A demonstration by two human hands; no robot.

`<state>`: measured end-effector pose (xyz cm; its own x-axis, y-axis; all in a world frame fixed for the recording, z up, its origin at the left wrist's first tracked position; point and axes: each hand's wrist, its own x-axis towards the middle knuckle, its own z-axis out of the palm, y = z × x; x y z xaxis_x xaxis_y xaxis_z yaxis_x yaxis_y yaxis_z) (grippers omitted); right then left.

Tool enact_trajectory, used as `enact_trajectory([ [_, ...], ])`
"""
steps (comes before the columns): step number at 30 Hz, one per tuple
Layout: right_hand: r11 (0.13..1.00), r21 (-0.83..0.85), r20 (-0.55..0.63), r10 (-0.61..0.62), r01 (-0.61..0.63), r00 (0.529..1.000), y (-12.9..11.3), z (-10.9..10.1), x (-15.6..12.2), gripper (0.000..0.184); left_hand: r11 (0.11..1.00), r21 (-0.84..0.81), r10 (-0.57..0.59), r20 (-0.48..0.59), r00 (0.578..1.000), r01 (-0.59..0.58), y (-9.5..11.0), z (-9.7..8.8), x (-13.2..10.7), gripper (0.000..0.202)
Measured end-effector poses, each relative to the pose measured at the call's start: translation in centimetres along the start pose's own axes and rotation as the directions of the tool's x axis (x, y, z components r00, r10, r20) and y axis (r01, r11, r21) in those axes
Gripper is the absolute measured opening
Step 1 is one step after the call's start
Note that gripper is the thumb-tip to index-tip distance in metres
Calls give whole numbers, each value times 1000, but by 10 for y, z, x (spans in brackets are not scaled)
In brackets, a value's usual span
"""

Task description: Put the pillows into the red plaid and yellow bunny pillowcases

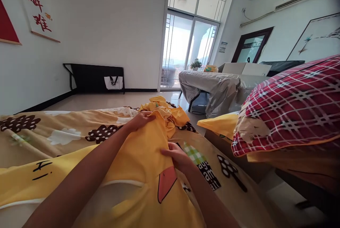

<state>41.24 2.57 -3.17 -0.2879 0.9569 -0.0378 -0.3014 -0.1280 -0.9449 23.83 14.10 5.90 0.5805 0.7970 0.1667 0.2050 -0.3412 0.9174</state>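
Note:
A large yellow bed cover with printed black lettering and a red-orange patch spreads across the bed toward me. My left hand is closed on its upper edge, near the far side of the bed. Nearer to me, my right hand pinches the right edge of the same cover between thumb and fingers. A bunched part of yellow fabric lies just beyond my hands. Under it all is a beige sheet patterned with brown dotted trees and white clouds.
Red checked pillows are stacked at the right. Behind them stands a table under a silvery plastic cover, holding an open box and a potted plant. A black folded frame leans against the far wall near a white bag.

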Motion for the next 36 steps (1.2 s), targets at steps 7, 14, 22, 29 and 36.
enact_trajectory([
  [7, 999, -32, -115, 4, -8, 993, -2, -28, 5, 34, 995, 97, -10, -58, 998, 16, -17, -5, 12, 45],
  [14, 999, -47, 21, 21, -20, 1000, 10, -10, 5, 44, 966, 256, 56, -87, 995, -32, -30, 15, 23, 40],
  [22, 970, -238, -108, 17, -43, 994, 14, 7, 4, 41, 935, 352, 98, -114, 989, -52, -46, 28, 27, 40],
  [29, 726, -664, -341, -80, -179, 937, 32, 1, 18, 12, 921, 388, 77, -108, 991, -29, -60, 34, 26, 33],
  [36, 497, -826, -384, -149, -267, 911, 19, -14, 14, 20, 906, 420, 25, -156, 987, 44, -86, 29, 26, 31],
])
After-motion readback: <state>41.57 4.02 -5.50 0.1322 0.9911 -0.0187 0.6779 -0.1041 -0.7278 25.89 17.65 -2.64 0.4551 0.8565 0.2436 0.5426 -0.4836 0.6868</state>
